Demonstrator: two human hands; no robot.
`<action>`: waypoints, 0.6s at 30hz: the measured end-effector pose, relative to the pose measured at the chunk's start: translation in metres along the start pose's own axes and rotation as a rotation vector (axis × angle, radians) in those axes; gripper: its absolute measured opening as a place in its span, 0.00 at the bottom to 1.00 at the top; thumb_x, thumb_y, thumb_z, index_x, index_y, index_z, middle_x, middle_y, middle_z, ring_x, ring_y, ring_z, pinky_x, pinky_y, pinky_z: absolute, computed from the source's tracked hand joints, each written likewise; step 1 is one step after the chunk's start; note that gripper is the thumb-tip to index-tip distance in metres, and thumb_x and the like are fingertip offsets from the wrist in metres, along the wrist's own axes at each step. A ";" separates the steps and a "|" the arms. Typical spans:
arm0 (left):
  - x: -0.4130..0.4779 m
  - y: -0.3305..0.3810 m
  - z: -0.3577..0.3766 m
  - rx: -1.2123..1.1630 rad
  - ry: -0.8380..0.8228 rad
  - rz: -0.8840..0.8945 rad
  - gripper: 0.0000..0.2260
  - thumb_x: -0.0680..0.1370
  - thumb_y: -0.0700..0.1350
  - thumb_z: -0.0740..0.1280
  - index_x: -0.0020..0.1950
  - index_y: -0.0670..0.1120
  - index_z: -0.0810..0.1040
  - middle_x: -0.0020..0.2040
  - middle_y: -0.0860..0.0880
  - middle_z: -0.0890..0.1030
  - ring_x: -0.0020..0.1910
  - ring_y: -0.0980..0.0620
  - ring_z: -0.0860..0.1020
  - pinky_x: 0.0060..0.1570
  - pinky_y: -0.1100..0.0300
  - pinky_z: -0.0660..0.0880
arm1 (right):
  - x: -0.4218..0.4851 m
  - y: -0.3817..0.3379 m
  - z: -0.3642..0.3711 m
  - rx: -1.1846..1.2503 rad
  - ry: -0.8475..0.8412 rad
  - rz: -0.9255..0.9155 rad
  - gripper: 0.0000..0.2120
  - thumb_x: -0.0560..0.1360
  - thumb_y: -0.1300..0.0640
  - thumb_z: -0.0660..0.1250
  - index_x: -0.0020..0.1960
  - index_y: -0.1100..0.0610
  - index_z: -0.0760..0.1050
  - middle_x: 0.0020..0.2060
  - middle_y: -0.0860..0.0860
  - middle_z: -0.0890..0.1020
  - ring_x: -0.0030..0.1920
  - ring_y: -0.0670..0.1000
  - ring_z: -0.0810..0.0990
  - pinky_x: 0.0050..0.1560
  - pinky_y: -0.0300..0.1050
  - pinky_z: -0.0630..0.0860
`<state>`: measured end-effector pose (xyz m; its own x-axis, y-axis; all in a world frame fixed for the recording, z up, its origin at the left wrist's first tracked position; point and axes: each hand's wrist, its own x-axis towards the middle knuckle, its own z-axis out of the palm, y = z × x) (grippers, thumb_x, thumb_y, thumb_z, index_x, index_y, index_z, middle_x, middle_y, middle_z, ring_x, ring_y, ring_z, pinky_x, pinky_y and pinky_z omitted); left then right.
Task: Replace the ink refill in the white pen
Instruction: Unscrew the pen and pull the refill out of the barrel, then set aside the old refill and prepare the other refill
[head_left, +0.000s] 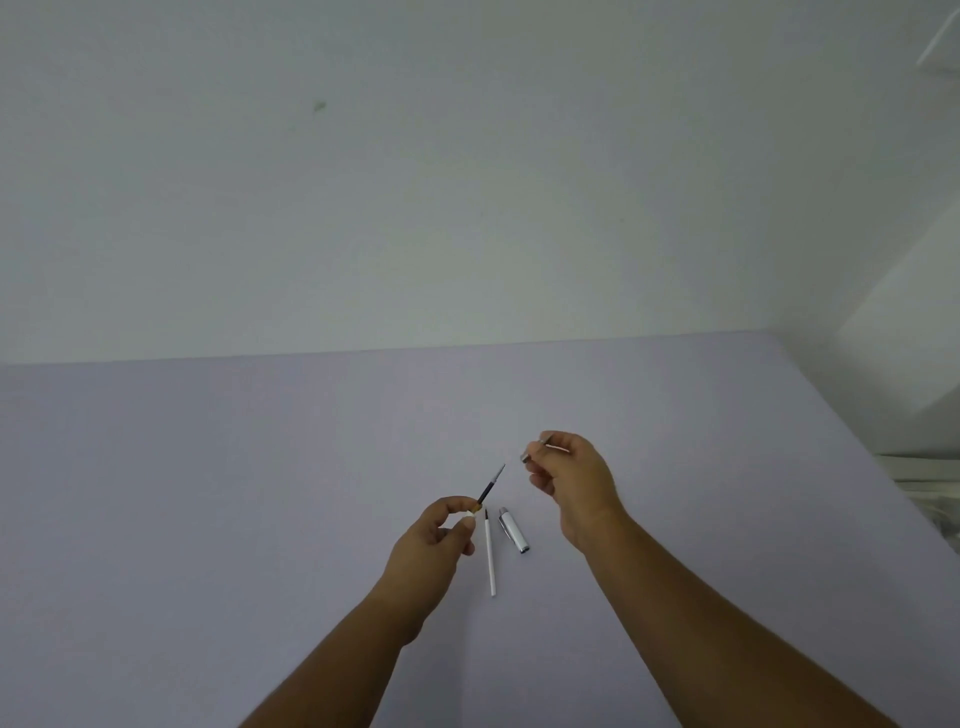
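Note:
My left hand (441, 535) pinches the white pen barrel at its end, and a dark ink refill (491, 486) sticks out of it, tip pointing up and right. My right hand (569, 483) is closed on a small silver pen part (535, 451), a short way right of the refill's tip and apart from it. On the table between my hands lie a thin white refill (490, 558) with a dark tip and, just right of it, the white pen cap (514, 531) with silver ends.
The lavender table (208, 493) runs back to a pale wall (467, 182). The table's right edge slants down at the right, with white objects (924, 483) beyond it.

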<state>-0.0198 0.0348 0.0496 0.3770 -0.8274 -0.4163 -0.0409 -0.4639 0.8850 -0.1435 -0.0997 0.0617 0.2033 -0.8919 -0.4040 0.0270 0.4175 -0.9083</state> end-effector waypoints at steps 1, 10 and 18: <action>0.001 -0.003 0.000 -0.005 0.003 -0.008 0.08 0.80 0.51 0.60 0.54 0.60 0.77 0.39 0.50 0.78 0.32 0.54 0.69 0.32 0.63 0.69 | 0.004 0.004 -0.004 -0.052 0.010 0.012 0.06 0.73 0.64 0.67 0.43 0.54 0.76 0.37 0.54 0.82 0.35 0.49 0.79 0.42 0.42 0.79; 0.009 -0.025 0.004 0.022 0.020 -0.078 0.07 0.80 0.51 0.60 0.54 0.59 0.76 0.39 0.50 0.79 0.33 0.55 0.72 0.34 0.62 0.71 | 0.009 0.070 -0.028 -1.104 -0.079 -0.087 0.09 0.74 0.60 0.64 0.52 0.58 0.79 0.50 0.57 0.82 0.51 0.56 0.79 0.51 0.44 0.75; 0.013 -0.030 0.005 0.014 0.008 -0.093 0.08 0.79 0.52 0.60 0.54 0.60 0.77 0.38 0.50 0.78 0.32 0.56 0.71 0.35 0.62 0.70 | 0.009 0.075 -0.029 -1.194 -0.140 -0.202 0.17 0.73 0.63 0.61 0.28 0.52 0.59 0.31 0.52 0.65 0.36 0.53 0.64 0.36 0.44 0.59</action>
<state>-0.0186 0.0367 0.0168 0.3868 -0.7781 -0.4949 -0.0184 -0.5431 0.8395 -0.1681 -0.0813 -0.0136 0.4052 -0.8651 -0.2955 -0.8316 -0.2146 -0.5122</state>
